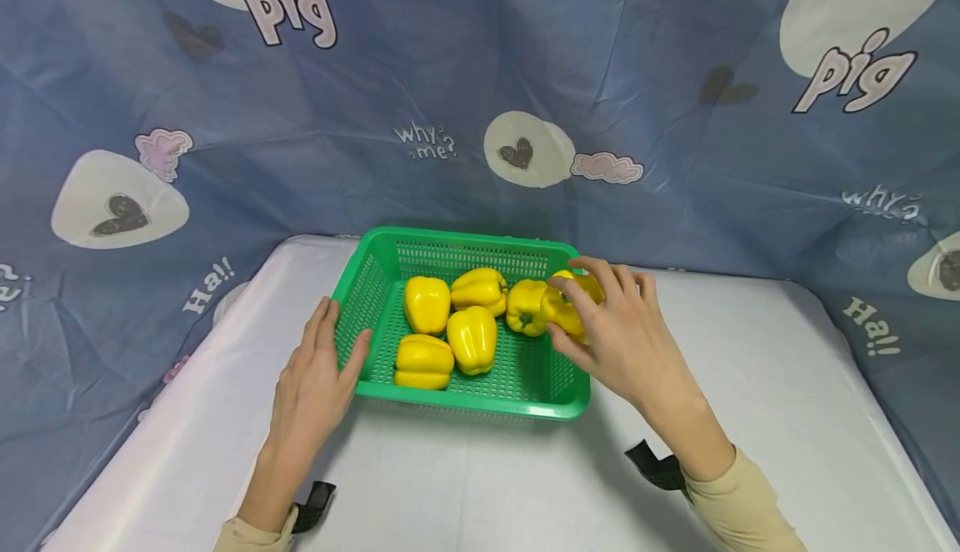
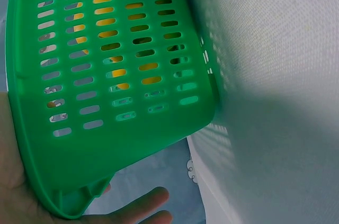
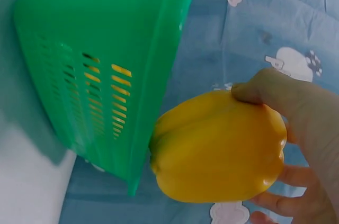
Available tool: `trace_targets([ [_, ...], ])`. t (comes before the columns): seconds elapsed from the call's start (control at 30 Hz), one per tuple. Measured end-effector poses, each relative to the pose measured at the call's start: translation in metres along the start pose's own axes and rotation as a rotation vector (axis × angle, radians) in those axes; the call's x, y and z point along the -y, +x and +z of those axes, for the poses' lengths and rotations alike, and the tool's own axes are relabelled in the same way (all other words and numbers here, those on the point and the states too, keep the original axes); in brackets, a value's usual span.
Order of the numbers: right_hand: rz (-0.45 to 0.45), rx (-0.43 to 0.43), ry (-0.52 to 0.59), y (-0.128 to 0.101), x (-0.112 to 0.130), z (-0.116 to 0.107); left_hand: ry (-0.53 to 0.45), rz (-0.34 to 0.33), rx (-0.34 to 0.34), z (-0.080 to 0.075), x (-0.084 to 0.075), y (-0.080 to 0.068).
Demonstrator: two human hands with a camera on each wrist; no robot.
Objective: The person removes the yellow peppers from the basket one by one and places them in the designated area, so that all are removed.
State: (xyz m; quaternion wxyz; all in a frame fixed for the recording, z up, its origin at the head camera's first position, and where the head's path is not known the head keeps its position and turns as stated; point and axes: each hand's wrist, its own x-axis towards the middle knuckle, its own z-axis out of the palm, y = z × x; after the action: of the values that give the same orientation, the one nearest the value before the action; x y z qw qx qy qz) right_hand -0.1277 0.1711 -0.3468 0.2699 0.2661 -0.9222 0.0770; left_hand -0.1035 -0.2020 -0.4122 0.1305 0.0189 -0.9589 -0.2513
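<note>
basket (image 1: pixel 465 406): glossy green plastic | pepper (image 3: pixel 217 147): smooth, waxy | table (image 1: pixel 480 485): matt cloth

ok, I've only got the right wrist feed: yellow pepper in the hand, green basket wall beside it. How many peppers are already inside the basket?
Observer: Five yellow peppers lie in the green basket; the held pepper makes a sixth, over the right rim.
Operator: What's the left hand doing?
Observer: The left hand rests flat against the basket's left wall, fingers straight, thumb at the front corner.
Operator: What is the basket sitting on?
Observer: A white table, with a blue printed cloth hung behind it.
Operator: Right hand grip from above?
Observer: The right hand curls its fingers over the pepper's top, thumb beneath.
</note>
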Motion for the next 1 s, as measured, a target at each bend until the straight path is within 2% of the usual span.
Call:
trace_targets([
  [0.43, 0.110, -0.037, -0.038, -0.006, -0.019, -0.005, -0.006, 0.006, -0.008, 0.000, 0.000, -0.001],
  [0.73, 0.185, -0.031, -0.068, -0.011, -0.036, 0.002, -0.013, 0.014, -0.022, 0.002, 0.000, 0.000],
  [1.0, 0.263, -0.031, -0.113, -0.013, -0.044, 0.010, -0.006, 0.001, -0.008, 0.001, 0.000, 0.000],
])
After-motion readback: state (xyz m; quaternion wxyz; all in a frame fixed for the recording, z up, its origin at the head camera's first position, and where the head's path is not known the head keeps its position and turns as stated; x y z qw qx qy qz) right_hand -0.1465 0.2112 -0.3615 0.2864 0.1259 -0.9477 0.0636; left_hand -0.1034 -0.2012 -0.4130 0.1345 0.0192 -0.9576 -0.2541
